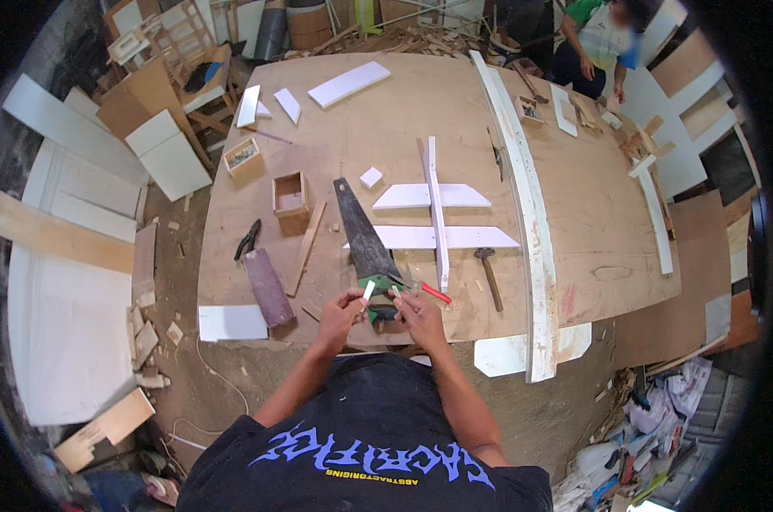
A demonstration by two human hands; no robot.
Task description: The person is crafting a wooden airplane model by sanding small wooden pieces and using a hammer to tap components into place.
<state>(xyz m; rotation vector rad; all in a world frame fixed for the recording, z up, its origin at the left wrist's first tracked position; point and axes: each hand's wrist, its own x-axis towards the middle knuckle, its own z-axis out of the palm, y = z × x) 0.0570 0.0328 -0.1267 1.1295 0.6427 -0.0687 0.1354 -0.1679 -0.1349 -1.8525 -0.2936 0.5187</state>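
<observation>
A small white piece (369,290) is pinched in the left hand (342,312) and a small pale piece (396,292), its kind too small to tell, in the right hand (419,314), both held over the handle end of the saw (361,229) on the desk (608,205). Either could be dropped beside the red-handled tool (436,293) if the grip were loosened; skin could be scraped if the saw's toothed edge were brushed.
</observation>
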